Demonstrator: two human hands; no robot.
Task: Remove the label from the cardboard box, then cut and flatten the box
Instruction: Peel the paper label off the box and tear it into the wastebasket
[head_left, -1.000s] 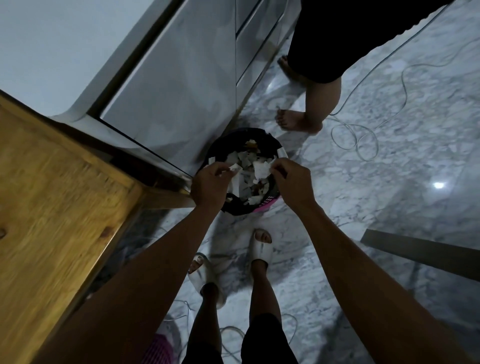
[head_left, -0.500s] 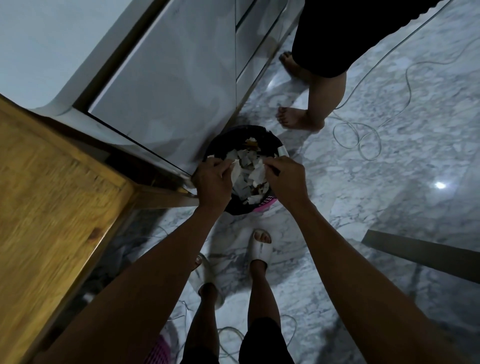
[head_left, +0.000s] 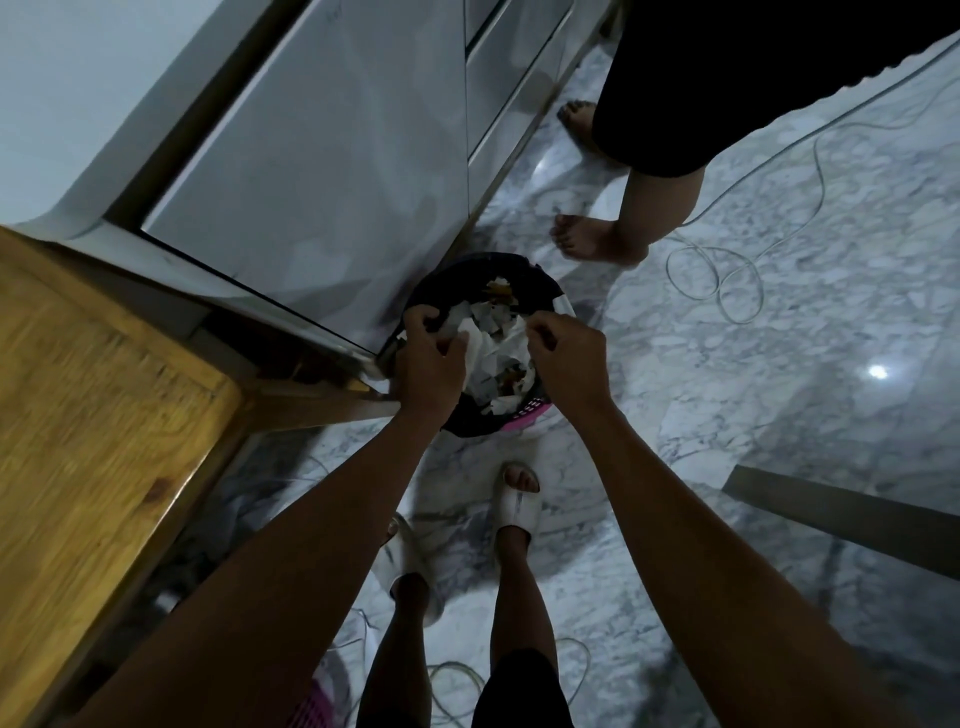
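Observation:
No cardboard box is in view. I stand over a dark round bin (head_left: 522, 264) with a pink rim, which holds several torn white paper scraps. My left hand (head_left: 431, 358) hovers over the bin's left side, fingers curled, with its thumb pinching a white label scrap (head_left: 464, 336). Over the bin's right side, my right hand (head_left: 563, 356) pinches another white scrap (head_left: 515, 332) at its fingertips. The two hands are close together, just above the heap of scraps.
A wooden table (head_left: 104, 415) fills the left side, with a white cabinet (head_left: 337, 156) behind it. Another person's bare legs (head_left: 613, 244) stand just past the bin. Loose cables (head_left: 727, 280) lie on the marble floor, and a grey board (head_left: 831, 519) lies at the right.
Both hands stay over the bin and have drawn a little closer together while working the white scraps. The other person's legs have barely moved.

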